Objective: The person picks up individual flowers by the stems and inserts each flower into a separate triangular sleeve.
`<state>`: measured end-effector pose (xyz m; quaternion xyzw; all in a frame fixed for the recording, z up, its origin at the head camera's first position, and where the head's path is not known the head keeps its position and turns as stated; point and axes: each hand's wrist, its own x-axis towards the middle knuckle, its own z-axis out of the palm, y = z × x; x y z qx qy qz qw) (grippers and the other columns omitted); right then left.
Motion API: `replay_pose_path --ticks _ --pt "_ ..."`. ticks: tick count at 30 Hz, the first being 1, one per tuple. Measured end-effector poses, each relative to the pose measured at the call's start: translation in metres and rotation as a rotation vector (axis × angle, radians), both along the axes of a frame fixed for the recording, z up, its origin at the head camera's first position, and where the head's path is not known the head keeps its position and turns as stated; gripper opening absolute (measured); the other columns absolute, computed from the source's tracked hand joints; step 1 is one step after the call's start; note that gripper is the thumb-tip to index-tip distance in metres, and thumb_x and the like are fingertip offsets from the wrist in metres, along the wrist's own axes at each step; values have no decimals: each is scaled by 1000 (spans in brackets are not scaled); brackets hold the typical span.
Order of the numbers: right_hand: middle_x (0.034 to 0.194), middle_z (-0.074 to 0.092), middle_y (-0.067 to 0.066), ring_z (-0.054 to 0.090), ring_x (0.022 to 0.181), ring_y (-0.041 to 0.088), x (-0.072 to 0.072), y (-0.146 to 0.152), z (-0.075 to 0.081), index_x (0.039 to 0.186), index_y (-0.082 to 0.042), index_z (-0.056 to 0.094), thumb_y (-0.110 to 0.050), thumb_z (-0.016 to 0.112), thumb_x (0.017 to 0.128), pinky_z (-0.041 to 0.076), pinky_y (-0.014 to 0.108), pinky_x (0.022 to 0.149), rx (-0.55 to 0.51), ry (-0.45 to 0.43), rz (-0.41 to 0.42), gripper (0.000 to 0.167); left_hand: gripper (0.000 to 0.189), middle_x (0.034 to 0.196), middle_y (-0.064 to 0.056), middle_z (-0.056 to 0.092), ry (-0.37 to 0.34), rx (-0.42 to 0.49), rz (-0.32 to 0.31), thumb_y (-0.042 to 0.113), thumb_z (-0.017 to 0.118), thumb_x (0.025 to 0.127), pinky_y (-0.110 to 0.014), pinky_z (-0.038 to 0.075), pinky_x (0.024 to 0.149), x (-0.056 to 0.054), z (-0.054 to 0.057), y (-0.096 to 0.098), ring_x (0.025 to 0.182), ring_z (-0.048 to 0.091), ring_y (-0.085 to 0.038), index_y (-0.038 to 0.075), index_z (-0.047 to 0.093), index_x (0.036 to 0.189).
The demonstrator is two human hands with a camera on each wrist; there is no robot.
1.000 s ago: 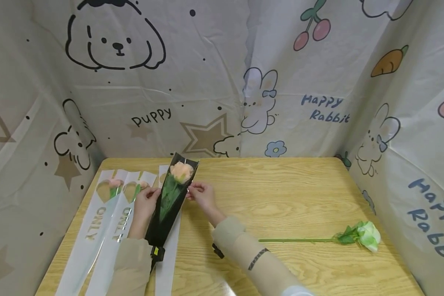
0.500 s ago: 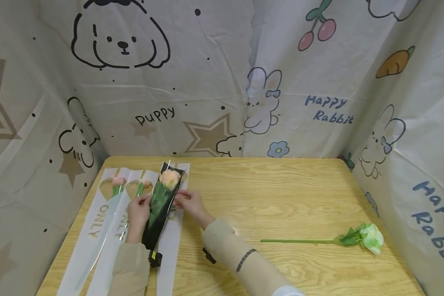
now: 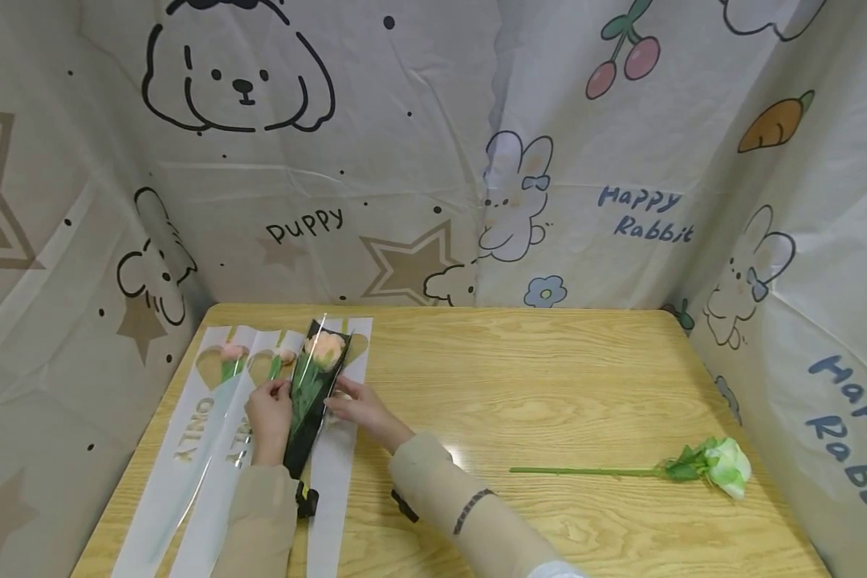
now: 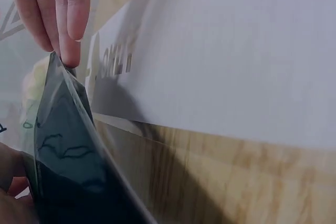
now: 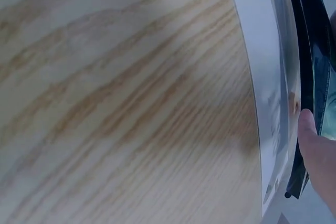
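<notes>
1. A pale curtain (image 3: 376,172) hangs behind our wooden table (image 3: 520,385); we take the table's middle as the clock's centre.
2. The peach flower (image 3: 325,351) sits in a black wrapper (image 3: 305,441) at about 10 o'clock, with its bloom near the top end.
3. Our left hand (image 3: 269,413) pinches the wrapper's left edge. Our right hand (image 3: 364,413) touches the right edge, fingers nearly straight, thumb a little apart.
4. We seem to be setting the wrapped flower straight. We should move both edges together, or it may twist.
5. A white sleeve (image 3: 332,482) shows past the wrapper's right side (we cannot tell if they touch), so we should go softly, or it may slide.
6. Two more white sleeves (image 3: 155,498) lie near 9 o'clock. Our left forearm (image 3: 260,514) passes over one, so we had best not lean.
7. The pale green flower (image 3: 726,468) lies well apart, at 3 o'clock, so we can leave it be.
8. Thin film may crease, so light fingers should work best.
</notes>
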<state>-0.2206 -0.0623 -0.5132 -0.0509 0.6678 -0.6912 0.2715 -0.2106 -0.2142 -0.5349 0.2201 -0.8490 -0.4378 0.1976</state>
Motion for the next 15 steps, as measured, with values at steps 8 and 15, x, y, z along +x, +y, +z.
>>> replay_pose_path --ticks 8,15 --pt "146 29 17 42 124 30 2 -5 -10 141 2 29 -8 56 88 44 38 95 4 -29 46 60 14 83 -29 63 12 -53 32 -3 56 85 -51 45 68 -1 -5 -6 76 59 -42 -13 66 89" --pt "147 26 14 28 133 27 2 -10 -23 142 1 25 -11 57 88 41 38 99 24 -22 97 64 13 80 -25 64 -22 -50 45 0 58 84 -48 45 69 -2 -12 -15 77 59 -41 -10 66 84"
